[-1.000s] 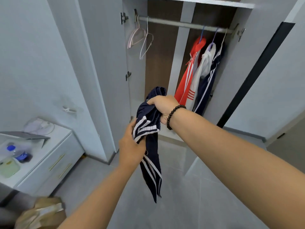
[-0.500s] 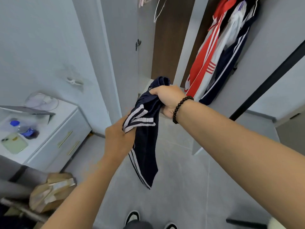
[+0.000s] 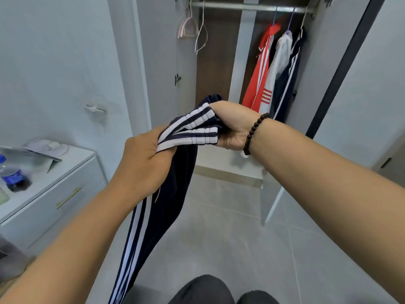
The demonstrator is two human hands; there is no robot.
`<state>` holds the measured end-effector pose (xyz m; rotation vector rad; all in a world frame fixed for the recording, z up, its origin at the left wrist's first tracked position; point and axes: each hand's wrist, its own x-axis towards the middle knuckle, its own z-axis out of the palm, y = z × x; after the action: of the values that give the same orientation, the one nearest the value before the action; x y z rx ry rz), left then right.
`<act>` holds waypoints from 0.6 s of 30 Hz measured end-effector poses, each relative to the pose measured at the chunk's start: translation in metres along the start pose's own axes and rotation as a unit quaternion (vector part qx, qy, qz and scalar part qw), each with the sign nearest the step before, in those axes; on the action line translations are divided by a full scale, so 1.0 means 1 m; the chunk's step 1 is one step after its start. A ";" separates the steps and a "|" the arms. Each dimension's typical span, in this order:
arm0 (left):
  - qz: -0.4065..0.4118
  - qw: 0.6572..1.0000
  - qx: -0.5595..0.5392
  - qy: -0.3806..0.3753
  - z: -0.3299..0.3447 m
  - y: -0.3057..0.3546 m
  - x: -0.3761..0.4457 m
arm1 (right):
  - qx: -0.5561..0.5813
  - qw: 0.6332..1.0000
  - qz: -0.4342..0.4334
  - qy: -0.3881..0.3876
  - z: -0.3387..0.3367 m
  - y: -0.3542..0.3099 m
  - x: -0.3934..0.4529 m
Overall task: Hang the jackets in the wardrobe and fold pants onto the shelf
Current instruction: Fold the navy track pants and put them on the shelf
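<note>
Pants: soft navy knit track pants with white side stripes [image 3: 166,216], held in mid-air in front of the open wardrobe; the ribbed striped band is stretched between both hands, the rest hangs limp toward the floor.
Left hand: left hand [image 3: 142,165] with fingers curled tight round the bunched fabric at the near end of the band.
Right hand: right hand [image 3: 232,123] gripping the far end of the band, fingers folded over the cloth; a bracelet of round dark beads [image 3: 254,132] circles the wrist.
Wardrobe: tall pale-grey wardrobe with dark wood-grain back panel [image 3: 217,69], doors open; a smooth metal rail [image 3: 247,6] runs across the top.
Jackets: a red jacket with white stripes [image 3: 258,84], a white jacket [image 3: 278,66] and a navy jacket with white stripes [image 3: 287,80] hang side by side at the rail's right end.
Hangers: thin empty wire hangers [image 3: 197,29] at the rail's left end.
Shelf: flat pale wardrobe shelf with light wood edge [image 3: 228,170], just below the hands.
Bench: white drawer cabinet with slim brass handle [image 3: 65,187] at left, carrying a clear plastic bottle with blue label [image 3: 11,174].
Floor: matte grey floor tiles [image 3: 241,238].
</note>
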<state>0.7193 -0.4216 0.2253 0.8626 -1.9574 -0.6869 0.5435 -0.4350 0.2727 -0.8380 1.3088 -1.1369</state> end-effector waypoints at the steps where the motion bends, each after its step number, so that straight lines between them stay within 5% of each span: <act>1: 0.015 1.000 0.001 -0.004 -0.002 0.007 -0.016 | 0.006 1.000 -0.010 0.008 0.001 0.011 -0.012; 8: 0.077 0.991 -0.032 -0.105 0.004 0.061 -0.096 | 0.001 0.997 -0.074 0.024 -0.010 0.053 -0.141; 18: 0.155 0.970 -0.091 -0.166 0.120 0.140 -0.185 | -0.080 0.969 -0.022 0.232 -0.102 0.083 -0.297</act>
<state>0.6437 -0.1758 0.1805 0.3320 -2.2174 -0.8474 0.4831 -0.1155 0.2684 -0.7441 1.7937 -1.3261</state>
